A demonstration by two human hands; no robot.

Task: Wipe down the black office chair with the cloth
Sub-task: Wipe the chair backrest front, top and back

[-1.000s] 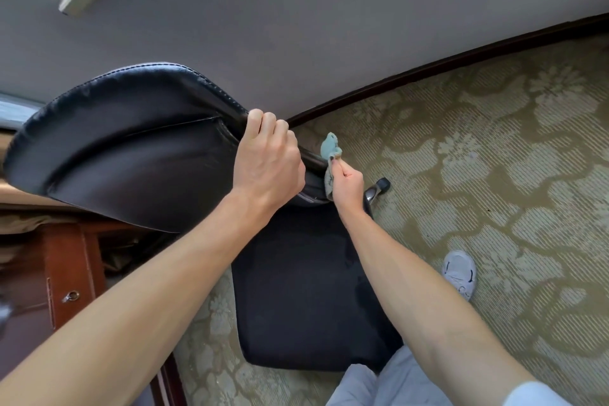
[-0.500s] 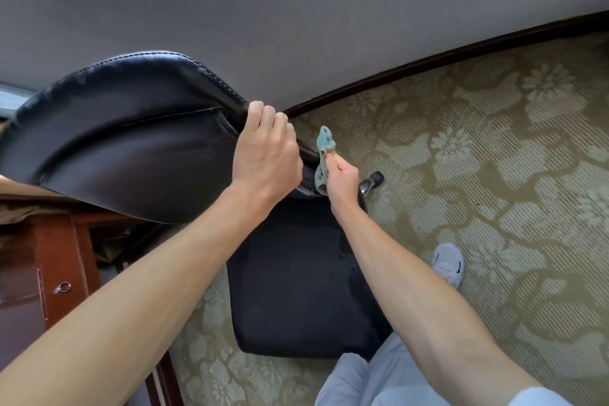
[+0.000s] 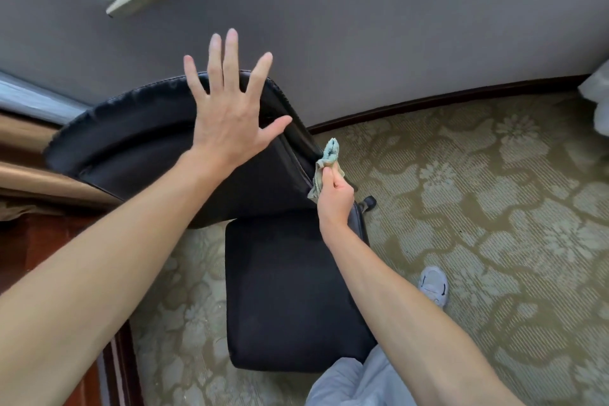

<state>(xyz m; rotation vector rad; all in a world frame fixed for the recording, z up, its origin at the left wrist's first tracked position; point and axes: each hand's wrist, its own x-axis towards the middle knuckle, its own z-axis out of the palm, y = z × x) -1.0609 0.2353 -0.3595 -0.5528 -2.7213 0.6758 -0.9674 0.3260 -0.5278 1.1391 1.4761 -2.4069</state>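
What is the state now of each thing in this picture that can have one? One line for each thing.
Black leather office chair: upright on the patterned carpet.
Left hand: open, fingers spread, over the chair's backrest; contact unclear.
Small blue-green cloth: bunched, at the backrest's right edge.
Right hand: pinches the cloth.
White shoe: flat on the carpet.

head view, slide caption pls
Right hand holds the cloth at the side edge of the black chair; left hand spread open.
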